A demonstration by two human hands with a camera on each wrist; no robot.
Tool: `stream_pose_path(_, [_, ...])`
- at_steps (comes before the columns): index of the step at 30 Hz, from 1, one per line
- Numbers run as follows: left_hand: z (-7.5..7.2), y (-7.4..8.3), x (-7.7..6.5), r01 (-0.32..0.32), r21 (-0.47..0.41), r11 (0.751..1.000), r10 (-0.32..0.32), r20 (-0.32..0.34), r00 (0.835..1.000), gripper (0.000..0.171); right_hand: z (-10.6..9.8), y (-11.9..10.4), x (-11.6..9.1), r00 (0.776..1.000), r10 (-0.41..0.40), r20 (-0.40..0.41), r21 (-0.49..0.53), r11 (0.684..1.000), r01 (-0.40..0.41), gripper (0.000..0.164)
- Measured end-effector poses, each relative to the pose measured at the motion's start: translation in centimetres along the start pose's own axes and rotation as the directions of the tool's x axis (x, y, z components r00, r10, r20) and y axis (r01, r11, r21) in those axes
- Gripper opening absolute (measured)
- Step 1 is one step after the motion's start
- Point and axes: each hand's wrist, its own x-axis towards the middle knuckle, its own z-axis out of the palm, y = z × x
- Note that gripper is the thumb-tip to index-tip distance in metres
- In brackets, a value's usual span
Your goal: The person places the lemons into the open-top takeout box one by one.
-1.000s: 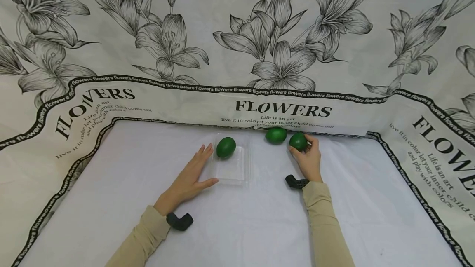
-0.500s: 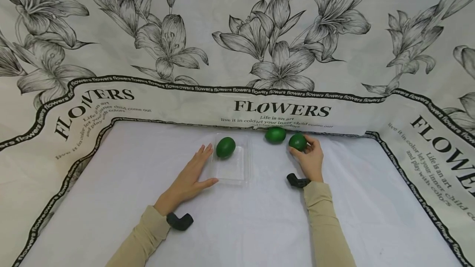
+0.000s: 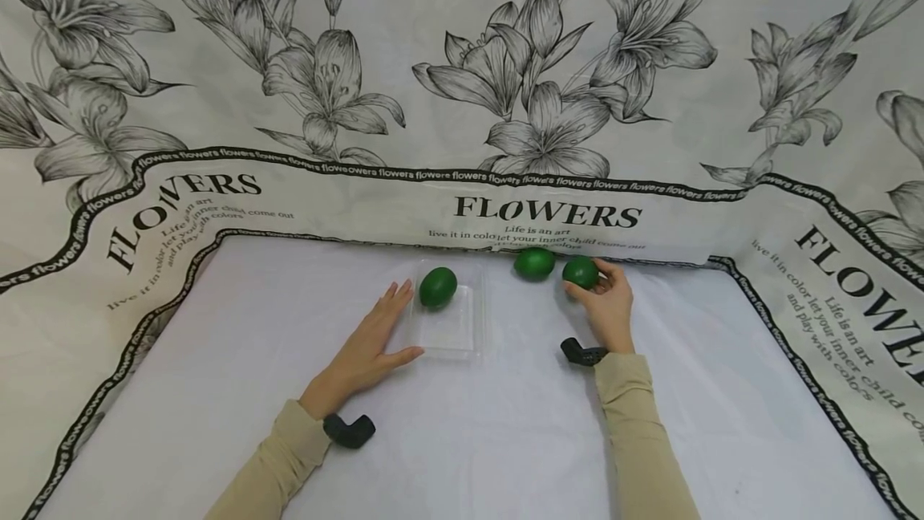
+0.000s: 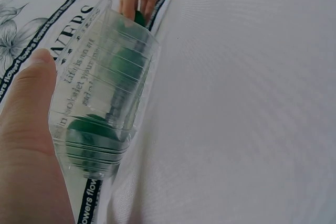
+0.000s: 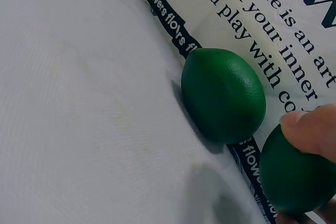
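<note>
Green fruit (image 3: 581, 272) is clamped between the thumb and fingers of our right hand (image 3: 609, 302), at the far side of the white-covered bench (image 3: 505, 432). Our grip hides part of it, so we cannot tell which way its long axis runs, nor whether it touches the bench.

Just to its left we see a second fruit (image 3: 534, 264) lying on its side, its long axis roughly left to right, along the foot of the printed cloth (image 3: 549, 213); a narrow gap parts the two.

Farther left stands our clear tray (image 3: 456, 335), with a third fruit (image 3: 438, 287) in its far left part, long axis slanting away from us and to the right. Our left hand (image 3: 368, 346) lies along the tray's left side, fingers straight, thumb spread apart from them at the near corner.
</note>
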Motion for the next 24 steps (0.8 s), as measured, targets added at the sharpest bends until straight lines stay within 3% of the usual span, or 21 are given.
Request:
stream_pose_path(17, [0.0,-0.1,0.1,0.002,-0.009,1.0,-0.002,0.008,1.0,0.09,0.8,-2.9,-0.8,0.998,-0.061,0.012,0.025,0.998,0.06,0.068])
stream_pose_path(24, [0.1,-0.2,0.1,0.001,-0.005,1.0,0.0,0.003,1.0,0.091,1.6,-4.5,-1.5,0.992,-0.121,0.034,0.051,0.991,0.12,0.069])
